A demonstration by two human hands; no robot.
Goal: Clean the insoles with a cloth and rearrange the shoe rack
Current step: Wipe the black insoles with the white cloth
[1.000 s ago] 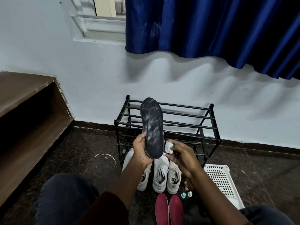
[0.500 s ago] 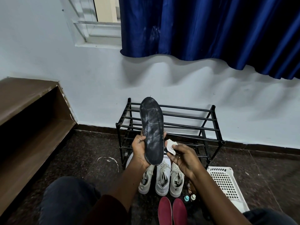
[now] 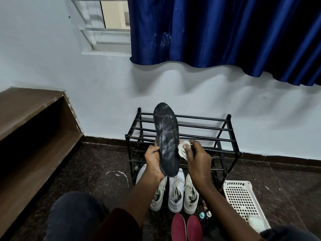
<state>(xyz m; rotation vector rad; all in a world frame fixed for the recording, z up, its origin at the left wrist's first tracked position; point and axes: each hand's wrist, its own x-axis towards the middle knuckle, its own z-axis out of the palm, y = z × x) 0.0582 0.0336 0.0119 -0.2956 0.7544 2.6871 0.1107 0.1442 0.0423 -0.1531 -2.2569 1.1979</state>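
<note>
White shoes [image 3: 175, 193] stand on the near floor. Above them, the left hand [image 3: 153, 160] grips the upright insole [image 3: 167, 141], fingers curled round its lower edge. The right hand [image 3: 198, 162] pinches the cloth [image 3: 182, 151] at the insole's right edge. The rack [image 3: 225, 136] stands beyond.

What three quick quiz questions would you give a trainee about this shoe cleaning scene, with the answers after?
1. True or false: the left hand grips the insole by its lower part.
2. The right hand pinches: A a brush, B a cloth, C a bottle?
3. How many white shoes stand on the floor by the rack?

Key: 1 true; 2 B; 3 three.
</note>
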